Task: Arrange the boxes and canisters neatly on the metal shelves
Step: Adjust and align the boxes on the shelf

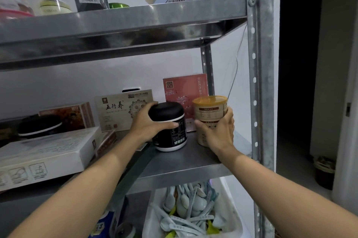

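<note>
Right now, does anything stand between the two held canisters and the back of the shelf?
Yes: the pink box stands upright just behind both, the black canister in the left hand and the tan canister in the right hand. Nothing else visible blocks them.

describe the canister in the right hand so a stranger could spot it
On the middle metal shelf, at its right end, the right hand grips a tan canister. Its mustard-yellow lid sets it apart from the black canister beside it.
</note>
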